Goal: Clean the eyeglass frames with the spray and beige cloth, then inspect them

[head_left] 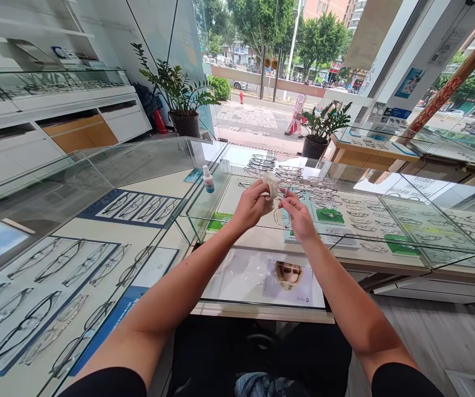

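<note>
My left hand (254, 205) is closed around a crumpled off-white cloth (270, 184), held above the glass display counter. Close beside it, my right hand (297, 214) pinches what looks like a thin pair of eyeglasses (281, 193). Most of the eyeglasses is hidden by the cloth and my fingers, and the thin lines blend with frames under the glass. A small white spray bottle (208, 180) with a blue-and-white label stands upright on the glass, to the left of my hands.
Glass-topped cases surround me, with rows of eyeglasses (150, 208) at left and more frames (361, 215) at right. A leaflet with a portrait (289, 282) lies in front of me. Potted plants (185, 124) stand by the window; a passer-by (296, 116) is outside.
</note>
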`<state>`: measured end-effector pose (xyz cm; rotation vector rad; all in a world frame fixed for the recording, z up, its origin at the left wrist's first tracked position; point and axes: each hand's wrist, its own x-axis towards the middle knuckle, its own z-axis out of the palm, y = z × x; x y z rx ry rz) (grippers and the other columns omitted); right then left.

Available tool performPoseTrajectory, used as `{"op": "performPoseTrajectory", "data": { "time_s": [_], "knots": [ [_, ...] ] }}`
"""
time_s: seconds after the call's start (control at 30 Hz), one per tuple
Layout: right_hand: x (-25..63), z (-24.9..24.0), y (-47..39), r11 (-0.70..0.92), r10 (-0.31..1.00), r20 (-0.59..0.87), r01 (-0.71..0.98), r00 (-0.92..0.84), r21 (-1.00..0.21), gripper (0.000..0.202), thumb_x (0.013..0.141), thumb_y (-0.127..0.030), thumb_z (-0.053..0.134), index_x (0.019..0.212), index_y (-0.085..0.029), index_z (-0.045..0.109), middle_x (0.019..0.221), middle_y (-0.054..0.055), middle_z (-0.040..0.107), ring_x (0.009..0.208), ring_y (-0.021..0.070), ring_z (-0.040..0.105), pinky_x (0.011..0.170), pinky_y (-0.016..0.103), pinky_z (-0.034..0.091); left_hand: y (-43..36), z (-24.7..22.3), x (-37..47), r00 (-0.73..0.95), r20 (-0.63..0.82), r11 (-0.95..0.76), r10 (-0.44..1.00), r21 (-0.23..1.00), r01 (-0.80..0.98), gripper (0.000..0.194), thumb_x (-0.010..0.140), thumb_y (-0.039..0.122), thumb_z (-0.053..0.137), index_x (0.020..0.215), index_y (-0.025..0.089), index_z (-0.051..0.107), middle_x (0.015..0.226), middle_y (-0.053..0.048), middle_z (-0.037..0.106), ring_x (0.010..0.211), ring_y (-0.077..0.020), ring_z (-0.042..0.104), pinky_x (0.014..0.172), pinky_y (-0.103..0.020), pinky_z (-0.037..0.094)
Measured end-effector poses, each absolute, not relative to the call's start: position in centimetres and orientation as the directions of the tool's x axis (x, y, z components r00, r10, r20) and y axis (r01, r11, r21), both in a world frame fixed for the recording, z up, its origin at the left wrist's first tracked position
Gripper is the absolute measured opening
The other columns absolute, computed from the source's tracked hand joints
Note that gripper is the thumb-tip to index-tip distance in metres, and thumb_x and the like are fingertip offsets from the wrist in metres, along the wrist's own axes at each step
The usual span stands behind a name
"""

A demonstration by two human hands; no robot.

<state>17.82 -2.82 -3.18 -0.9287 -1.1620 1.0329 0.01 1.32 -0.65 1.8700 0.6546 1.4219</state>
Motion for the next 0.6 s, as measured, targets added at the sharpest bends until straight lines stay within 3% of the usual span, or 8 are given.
{"op": "performPoseTrajectory", "data": {
  "time_s": [0.1, 0.17, 0.3, 0.4, 0.5, 0.6],
  "knots": [
    [17.7, -3.2, -2.9, 0.278, 0.960, 0.271, -0.124, 0.071, -0.952, 0.036, 0.083, -0.061, 0.088, 0.076, -0.027, 0.078, 0.155, 0.008, 0.064, 0.161, 0.0344, 0.044, 0.131, 0.047, 0.040, 1.5, -1.0, 0.2, 0.219, 0.605, -0.620, 0.766, 0.785, -0.001, 0.019, 0.096, 0.025, 0.058, 0.078, 0.021, 0.065, 0.090, -0.007, 0.062, 0.090, -0.0235, 0.059, 0.094, -0.038, 0.051],
    [17.6, -3.3, -2.9, 0.286, 0.958, 0.281, -0.109, 0.061, -0.952, 0.036, 0.083, -0.061, 0.087, 0.077, -0.027, 0.078, 0.155, 0.008, 0.063, 0.161, 0.0342, 0.045, 0.130, 0.047, 0.042, 1.4, -1.2, 0.5, 0.209, 0.545, -0.544, 0.812, 0.836, -0.069, 0.008, 0.095, 0.029, 0.070, 0.093, 0.022, 0.071, 0.099, -0.007, 0.068, 0.099, -0.0247, 0.066, 0.098, -0.037, 0.052],
    [17.5, -3.3, -2.9, 0.302, 0.953, 0.297, -0.106, 0.055, -0.947, 0.036, 0.084, -0.061, 0.087, 0.078, -0.027, 0.079, 0.156, 0.008, 0.063, 0.159, 0.0338, 0.046, 0.126, 0.046, 0.047, 0.9, -1.5, 0.8, 0.216, 0.462, -0.425, 0.860, 0.883, -0.197, 0.045, 0.082, 0.031, 0.091, 0.122, 0.025, 0.071, 0.127, -0.011, 0.074, 0.125, -0.0296, 0.070, 0.107, -0.039, 0.053],
    [17.6, -3.4, -2.8, 0.293, 0.955, 0.287, -0.113, 0.068, -0.949, 0.035, 0.084, -0.061, 0.088, 0.078, -0.027, 0.079, 0.155, 0.008, 0.063, 0.160, 0.0339, 0.045, 0.129, 0.046, 0.044, 0.6, -1.4, 0.8, 0.216, 0.449, -0.395, 0.867, 0.884, -0.250, 0.054, 0.083, 0.032, 0.093, 0.132, 0.026, 0.070, 0.141, -0.013, 0.070, 0.132, -0.0311, 0.069, 0.109, -0.039, 0.055],
    [17.6, -3.7, -2.6, 0.288, 0.956, 0.277, -0.133, 0.096, -0.948, 0.034, 0.084, -0.059, 0.088, 0.078, -0.027, 0.079, 0.154, 0.008, 0.064, 0.160, 0.0334, 0.046, 0.132, 0.047, 0.039, 0.5, -1.2, 0.7, 0.237, 0.477, -0.424, 0.846, 0.873, -0.240, 0.054, 0.087, 0.033, 0.089, 0.137, 0.028, 0.072, 0.155, -0.014, 0.063, 0.145, -0.0358, 0.062, 0.111, -0.042, 0.056],
    [17.7, -4.0, -2.3, 0.297, 0.952, 0.281, -0.153, 0.119, -0.943, 0.034, 0.083, -0.059, 0.088, 0.078, -0.027, 0.079, 0.149, 0.007, 0.066, 0.153, 0.0324, 0.052, 0.130, 0.045, 0.043, 0.5, -1.2, 0.8, 0.281, 0.553, -0.536, 0.784, 0.832, -0.141, 0.035, 0.092, 0.032, 0.082, 0.126, 0.026, 0.080, 0.169, -0.015, 0.054, 0.163, -0.0406, 0.044, 0.119, -0.048, 0.054]
  ]
}}
